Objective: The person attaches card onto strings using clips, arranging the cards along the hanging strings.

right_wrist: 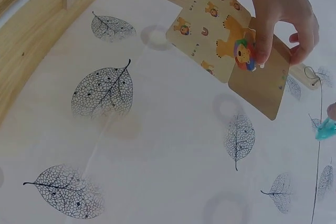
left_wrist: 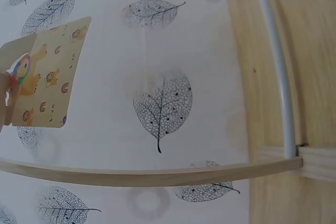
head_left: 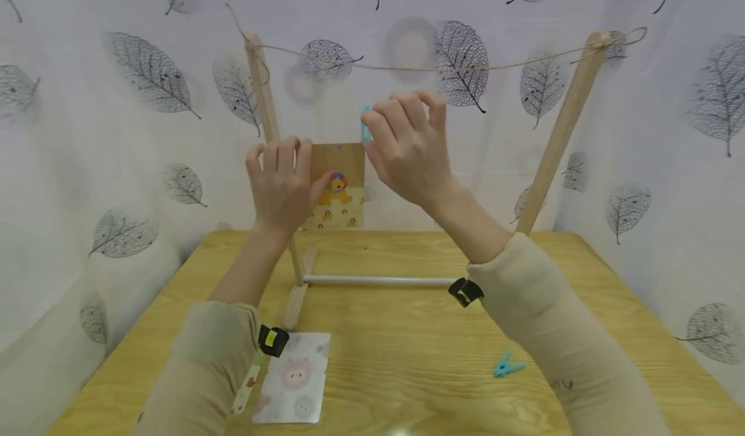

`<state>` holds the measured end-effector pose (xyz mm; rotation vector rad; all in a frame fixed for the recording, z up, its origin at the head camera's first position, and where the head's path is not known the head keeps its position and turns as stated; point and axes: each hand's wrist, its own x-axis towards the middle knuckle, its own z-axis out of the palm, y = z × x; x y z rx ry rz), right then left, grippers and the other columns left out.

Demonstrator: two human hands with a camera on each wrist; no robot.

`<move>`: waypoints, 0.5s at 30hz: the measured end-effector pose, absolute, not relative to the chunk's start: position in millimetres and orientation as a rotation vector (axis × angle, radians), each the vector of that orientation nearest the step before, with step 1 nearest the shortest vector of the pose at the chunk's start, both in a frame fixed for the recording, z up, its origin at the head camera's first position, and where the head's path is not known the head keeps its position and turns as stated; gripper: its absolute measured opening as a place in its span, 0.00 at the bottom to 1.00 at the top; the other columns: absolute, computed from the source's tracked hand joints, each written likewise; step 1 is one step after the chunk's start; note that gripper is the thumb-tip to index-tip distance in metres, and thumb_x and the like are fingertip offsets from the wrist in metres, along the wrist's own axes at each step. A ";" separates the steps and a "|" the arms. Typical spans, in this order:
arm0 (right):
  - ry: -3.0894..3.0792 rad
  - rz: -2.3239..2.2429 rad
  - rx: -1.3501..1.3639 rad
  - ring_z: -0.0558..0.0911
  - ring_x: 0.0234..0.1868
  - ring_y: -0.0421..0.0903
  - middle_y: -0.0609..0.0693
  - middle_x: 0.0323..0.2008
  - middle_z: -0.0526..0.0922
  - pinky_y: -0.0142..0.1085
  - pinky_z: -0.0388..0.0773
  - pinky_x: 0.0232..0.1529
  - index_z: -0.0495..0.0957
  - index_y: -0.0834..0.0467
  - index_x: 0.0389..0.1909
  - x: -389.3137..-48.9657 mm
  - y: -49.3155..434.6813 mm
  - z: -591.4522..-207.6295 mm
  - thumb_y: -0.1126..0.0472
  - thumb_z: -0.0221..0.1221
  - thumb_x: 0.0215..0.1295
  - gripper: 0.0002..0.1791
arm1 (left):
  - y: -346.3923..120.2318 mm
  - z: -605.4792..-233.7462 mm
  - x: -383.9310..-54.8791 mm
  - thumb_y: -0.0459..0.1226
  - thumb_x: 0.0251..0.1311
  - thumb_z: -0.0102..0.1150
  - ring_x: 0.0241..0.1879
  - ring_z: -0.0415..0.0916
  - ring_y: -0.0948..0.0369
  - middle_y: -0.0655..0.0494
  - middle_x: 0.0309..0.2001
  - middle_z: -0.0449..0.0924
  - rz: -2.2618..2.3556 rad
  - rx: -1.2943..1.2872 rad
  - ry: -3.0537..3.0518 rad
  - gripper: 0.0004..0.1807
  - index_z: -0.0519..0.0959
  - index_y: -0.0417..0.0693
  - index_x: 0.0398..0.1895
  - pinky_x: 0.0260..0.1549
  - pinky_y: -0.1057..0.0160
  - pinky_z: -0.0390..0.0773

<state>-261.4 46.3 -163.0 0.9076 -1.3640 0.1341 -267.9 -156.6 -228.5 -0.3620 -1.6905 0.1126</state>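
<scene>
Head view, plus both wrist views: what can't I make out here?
Head: left part of the lion card, behind the left hand.
Head: part of the held blue clip, behind the right hand.
Head: foot of the right post, behind the right sleeve.
Left wrist: most of the left hand, cut off by the left edge.

Lion card: brown upper part, cream-yellow lower part with scattered small lions and rainbows; big orange lion, multicoloured mane. Upper clothespin, lower clothespin: both turquoise. Second card: whitish, pink animal face. Backdrop: white, printed with dark veined leaves. Tabletop: yellowish, wood-grained. Posts: pale wood colour. Crossbar: white. String: tan. Sleeves: beige, small dark marking on right one.
</scene>
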 end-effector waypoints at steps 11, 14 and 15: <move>-1.265 0.082 0.897 0.72 0.39 0.52 0.52 0.33 0.76 0.46 0.62 0.46 0.75 0.61 0.34 -270.4 31.2 -145.1 0.68 0.53 0.59 0.04 | -155.6 -214.9 -275.6 0.55 0.50 0.62 0.40 0.64 0.49 0.46 0.41 0.69 0.127 -0.378 -1.624 0.29 0.71 0.40 0.43 0.43 0.49 0.61; -1.235 0.100 0.899 0.73 0.39 0.52 0.52 0.32 0.77 0.46 0.61 0.46 0.76 0.60 0.33 -273.2 28.1 -139.8 0.67 0.53 0.60 0.03 | -153.7 -210.9 -276.8 0.56 0.51 0.61 0.41 0.64 0.50 0.47 0.42 0.69 0.124 -0.380 -1.613 0.29 0.71 0.40 0.43 0.44 0.49 0.61; -1.231 0.105 0.900 0.73 0.39 0.52 0.52 0.32 0.77 0.46 0.61 0.46 0.76 0.60 0.33 -273.8 27.0 -138.0 0.67 0.54 0.60 0.03 | -152.9 -209.2 -277.0 0.56 0.51 0.61 0.41 0.64 0.50 0.47 0.42 0.69 0.123 -0.381 -1.608 0.29 0.71 0.40 0.42 0.44 0.49 0.61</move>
